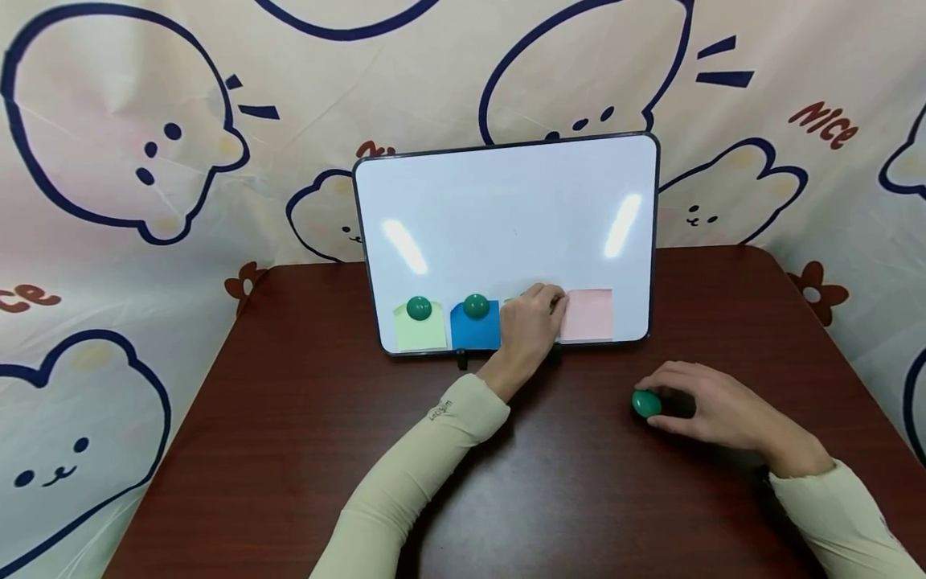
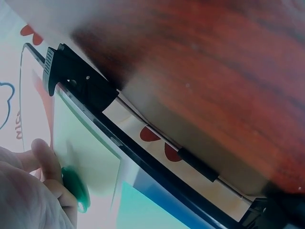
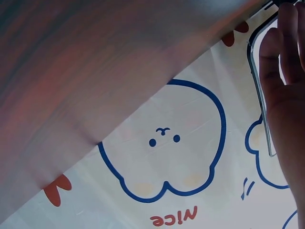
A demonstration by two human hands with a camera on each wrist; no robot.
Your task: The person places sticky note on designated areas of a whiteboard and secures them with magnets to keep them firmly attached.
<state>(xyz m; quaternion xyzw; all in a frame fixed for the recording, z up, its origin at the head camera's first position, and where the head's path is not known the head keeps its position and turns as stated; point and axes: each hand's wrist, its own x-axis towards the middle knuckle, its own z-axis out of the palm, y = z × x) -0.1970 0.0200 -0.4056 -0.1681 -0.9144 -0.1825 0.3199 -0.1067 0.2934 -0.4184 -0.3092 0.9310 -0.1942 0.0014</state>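
My left hand [image 1: 534, 322] reaches to the lower part of a whiteboard [image 1: 506, 217], its curled fingers pinching the upper left edge of a pink sticky note [image 1: 589, 315]. Behind that hand, a light green note [image 2: 88, 143] and a green round magnet [image 2: 74, 187] show in the left wrist view. Further left on the board are a blue note [image 1: 475, 331] and a pale green note [image 1: 421, 334], with green magnets [image 1: 476, 305] at their tops. Over the table's right side, my right hand [image 1: 716, 406] holds another green magnet [image 1: 646, 403] between thumb and fingers.
The whiteboard leans upright on black stand clips [image 2: 76, 78] on the dark brown table [image 1: 289, 418]. A cartoon-printed cloth [image 1: 181, 273] hangs behind and beside the table.
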